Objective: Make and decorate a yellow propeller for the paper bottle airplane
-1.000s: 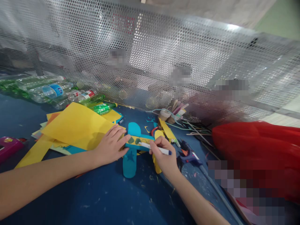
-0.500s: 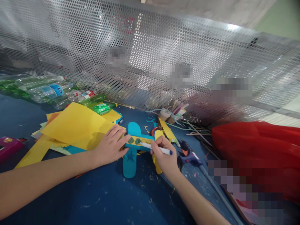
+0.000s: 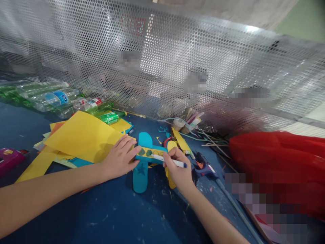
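Note:
A paper aeroplane (image 3: pixel 142 169) with teal wings and a yellow body lies on the blue table (image 3: pixel 114 213). My left hand (image 3: pixel 119 157) rests on its left end, fingers laid flat and pressing the model down. My right hand (image 3: pixel 177 169) is closed round a white marker pen (image 3: pixel 169 161) with a blue cap end. The pen's tip touches the yellow body beside several dark green dots.
Yellow and orange paper sheets (image 3: pixel 81 139) are piled at the left, with plastic bottles (image 3: pixel 58 100) behind them. A perforated metal screen (image 3: pixel 177 67) runs along the back. A glue gun (image 3: pixel 205 167) lies right of my hand. A red bag (image 3: pixel 279 162) is at the right, and sticks and scraps (image 3: pixel 190 122) sit near the screen.
The pen tip and my right hand have shifted very slightly along the yellow body. My left hand has stayed where it was.

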{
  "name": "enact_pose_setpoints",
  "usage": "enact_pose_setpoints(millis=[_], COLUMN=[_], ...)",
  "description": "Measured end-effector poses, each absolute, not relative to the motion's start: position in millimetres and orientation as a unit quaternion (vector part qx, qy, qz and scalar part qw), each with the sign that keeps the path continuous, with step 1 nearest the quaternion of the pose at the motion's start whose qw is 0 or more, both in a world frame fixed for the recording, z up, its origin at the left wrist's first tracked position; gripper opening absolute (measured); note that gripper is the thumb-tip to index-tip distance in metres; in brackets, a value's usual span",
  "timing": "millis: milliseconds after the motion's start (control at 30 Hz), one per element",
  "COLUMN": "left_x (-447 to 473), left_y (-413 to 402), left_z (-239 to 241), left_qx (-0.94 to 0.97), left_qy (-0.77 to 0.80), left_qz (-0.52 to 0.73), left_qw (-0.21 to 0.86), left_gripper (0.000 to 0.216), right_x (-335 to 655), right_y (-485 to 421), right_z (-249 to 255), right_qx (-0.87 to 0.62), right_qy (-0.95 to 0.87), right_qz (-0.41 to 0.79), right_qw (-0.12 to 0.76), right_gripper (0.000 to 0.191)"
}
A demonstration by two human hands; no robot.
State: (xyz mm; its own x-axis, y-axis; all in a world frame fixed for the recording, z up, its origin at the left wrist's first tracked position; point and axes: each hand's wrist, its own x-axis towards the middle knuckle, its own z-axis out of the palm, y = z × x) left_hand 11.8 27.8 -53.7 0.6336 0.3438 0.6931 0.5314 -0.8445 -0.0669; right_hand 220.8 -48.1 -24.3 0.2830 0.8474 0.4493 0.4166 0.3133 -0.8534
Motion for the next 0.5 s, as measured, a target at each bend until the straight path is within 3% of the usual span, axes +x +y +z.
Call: enact_pose_setpoints(millis=[500], left_x=[8.3], left_y=[31.1], left_z=[-48.7], left_qx=[-0.896], left_qy=[-0.238], left_qz=[-0.357], left_qw=[0.118], left_gripper=[0.024], right_x=[215.4], right_y=[-47.0], right_z=[-23.9], right_qx=[-0.543], right_qy=[-0.550], right_qz=[0.225], right_qw=[0.594], right_gripper=[0.027])
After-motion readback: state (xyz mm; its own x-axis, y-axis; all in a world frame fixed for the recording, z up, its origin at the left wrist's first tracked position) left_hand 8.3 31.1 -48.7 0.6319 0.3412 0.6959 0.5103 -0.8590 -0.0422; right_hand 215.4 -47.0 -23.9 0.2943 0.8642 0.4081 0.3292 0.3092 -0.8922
